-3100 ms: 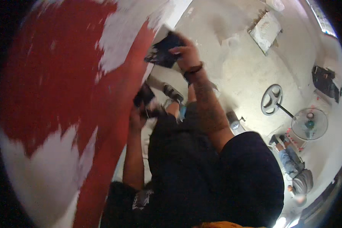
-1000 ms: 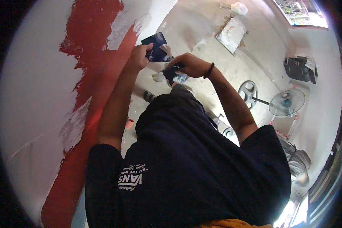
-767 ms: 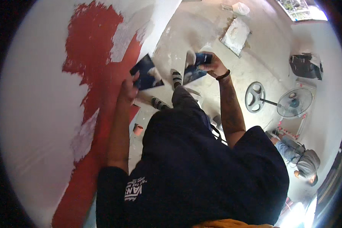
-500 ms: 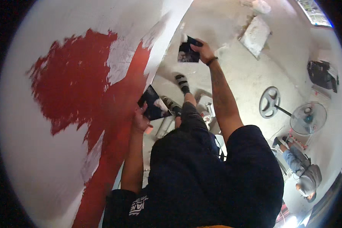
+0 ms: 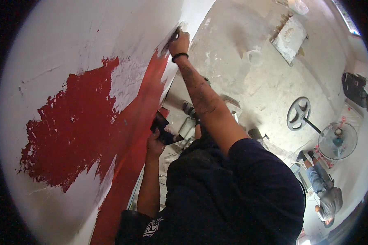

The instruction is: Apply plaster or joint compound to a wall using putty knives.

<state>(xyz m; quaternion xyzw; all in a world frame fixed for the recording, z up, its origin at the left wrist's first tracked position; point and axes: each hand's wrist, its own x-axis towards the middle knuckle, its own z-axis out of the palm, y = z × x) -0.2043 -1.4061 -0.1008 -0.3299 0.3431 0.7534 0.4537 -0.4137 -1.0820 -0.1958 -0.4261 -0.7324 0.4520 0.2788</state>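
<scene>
My right hand [image 5: 181, 44] grips a dark putty spreader [image 5: 174, 36], seen nearly edge-on and pressed to the wall where white filler meets the upper end of a red strip. Lower down, close to the wall, my left hand [image 5: 154, 144] is closed on a second dark putty spreader [image 5: 162, 122]. A dab of white putty [image 5: 171, 130] lies on that blade. The wall [image 5: 81, 122] beside me carries a large ragged red patch, with whitish filler [image 5: 126, 83] smeared around and across it.
On the floor lie a board [image 5: 290, 40] coated in white and a pale round container [image 5: 254, 56]. To the right are a standing fan [image 5: 337, 141], a dark bag [image 5: 354, 86] and another person [image 5: 330, 200] in grey.
My right hand has swung left with its spreader, from above the floor onto the wall. The left hand and its spreader sit slightly lower; my view has shifted a little.
</scene>
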